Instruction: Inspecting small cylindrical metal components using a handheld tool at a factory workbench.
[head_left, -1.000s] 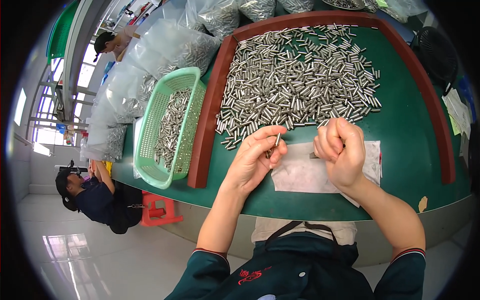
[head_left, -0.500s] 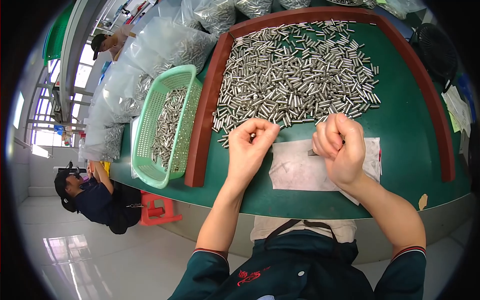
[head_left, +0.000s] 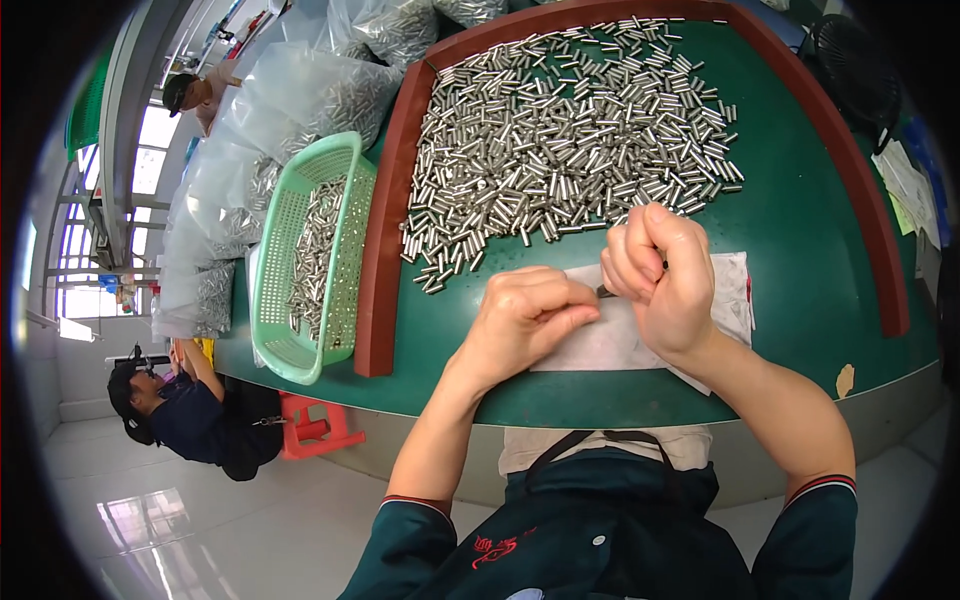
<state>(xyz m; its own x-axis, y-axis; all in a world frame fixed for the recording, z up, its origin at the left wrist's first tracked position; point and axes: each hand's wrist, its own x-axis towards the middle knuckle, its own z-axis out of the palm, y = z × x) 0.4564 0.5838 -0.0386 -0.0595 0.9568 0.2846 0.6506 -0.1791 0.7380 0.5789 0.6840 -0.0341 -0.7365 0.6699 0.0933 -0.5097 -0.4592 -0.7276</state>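
My left hand (head_left: 528,322) is closed, thumb against fingers, low over the left part of a pale cloth (head_left: 610,345). What it pinches is hidden. My right hand (head_left: 668,285) makes a loose fist above the cloth, its fingers curled around a small dark, narrow piece (head_left: 604,292). Only that piece's end shows, pointing toward my left fingertips; whether the two touch I cannot tell. Just beyond both hands, short shiny metal pins (head_left: 570,150) lie in a wide, loose heap on the green tabletop (head_left: 800,290).
A red-brown raised border (head_left: 384,250) surrounds the heap on three sides. Left of it stands a light green basket (head_left: 343,290) with more pins; clear bags (head_left: 300,90) of pins line the far left. A black fan (head_left: 855,70) is far right. One person (head_left: 200,410) works beside a red stool (head_left: 318,428).
My left hand has moved right and nearer to me, turning its back upward, and now meets the area by my right fingers. My right hand stays closed. The whole view has shifted slightly.
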